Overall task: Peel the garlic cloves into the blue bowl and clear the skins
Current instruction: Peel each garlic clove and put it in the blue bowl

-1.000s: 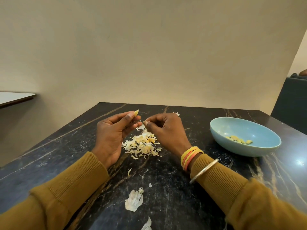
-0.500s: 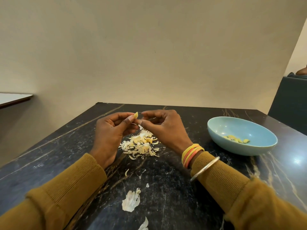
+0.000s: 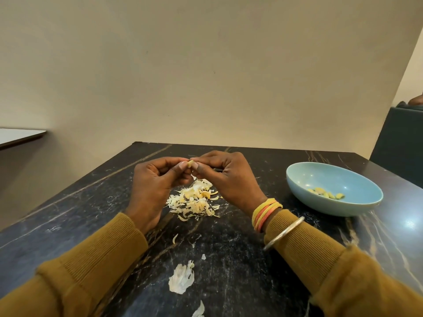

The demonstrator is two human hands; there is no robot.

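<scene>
PEELING IN PROGRESS: A person in mustard sleeves works a garlic clove (image 3: 190, 163) above the middle of a black marbled desk (image 3: 240, 277). The left hand (image 3: 153, 188) and right hand (image 3: 231, 179) meet over it, the fingers (image 3: 207, 159) of both curled and pinching the clove from either side. Directly beneath lies a heap of papery skins (image 3: 194, 202), with larger flakes (image 3: 182, 276) scattered toward the near edge. The blue bowl (image 3: 304, 179) sits well apart toward the right edge, a few peeled cloves (image 3: 326, 194) in its bottom.

The clove looks small, light and firm, and likely slick once bared, so a pinch at its two ends seems the safest hold while a nail lifts the skin. How much skin remains on it cannot be told. The skins appear near weightless and brittle, apt to drift or cling, and would probably answer better to a sweeping palm than to picking. Open desk lies between heap and bowl for carrying the clove across. The far edge meets the wall, and no lip shows at the left edge, where swept skins could slip off
</scene>
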